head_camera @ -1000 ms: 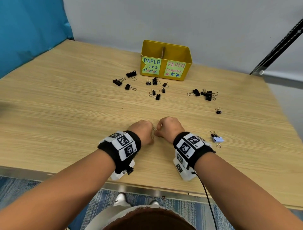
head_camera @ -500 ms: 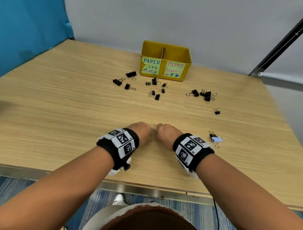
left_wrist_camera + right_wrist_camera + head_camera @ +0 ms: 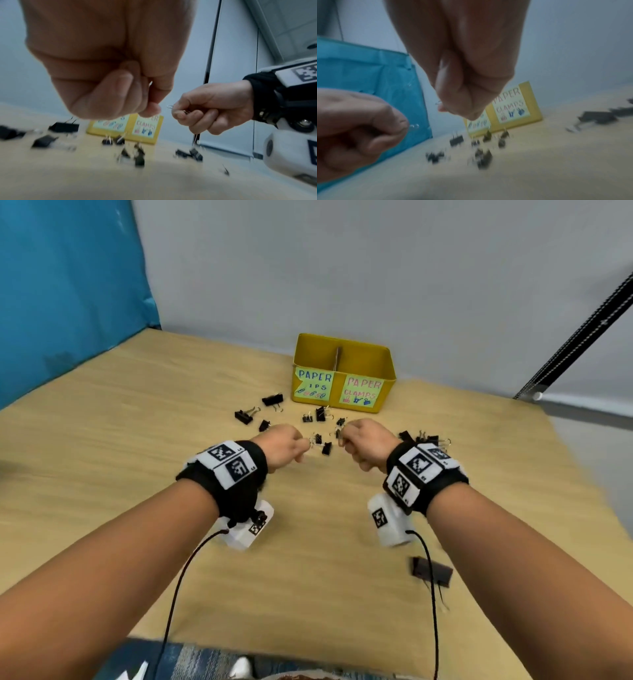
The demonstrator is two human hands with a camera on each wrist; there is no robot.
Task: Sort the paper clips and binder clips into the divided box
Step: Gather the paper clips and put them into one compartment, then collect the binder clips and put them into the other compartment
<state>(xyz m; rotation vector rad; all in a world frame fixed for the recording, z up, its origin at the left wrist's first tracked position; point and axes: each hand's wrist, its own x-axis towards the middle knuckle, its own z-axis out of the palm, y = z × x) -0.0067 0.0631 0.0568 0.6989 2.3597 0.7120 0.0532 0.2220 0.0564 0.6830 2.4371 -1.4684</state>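
Both hands have lifted off the table [image 3: 102, 474] and travelled forward — a second ago they sat fisted together near its front edge. Now the left hand [image 3: 282, 447] and right hand [image 3: 368, 441] hang apart above the binder clips [image 3: 324, 447], each with fingers curled and a paper clip [image 3: 170, 106] pinched at thumb and forefinger; only a wire loop shows past each grip.

Such a slim pinch could slip, I judge, and a dropped paper clip would land among the black clips and be awkward to find. Farther on, a release over the wrong half of the box [image 3: 344, 373] — "PAPER CLAMPS" on its right label — would missort it.

Pale wood-grain tabletop, a lone clip [image 3: 432, 571] near the right forearm; grey wall behind, blue curtain [image 3: 68, 296] at left.
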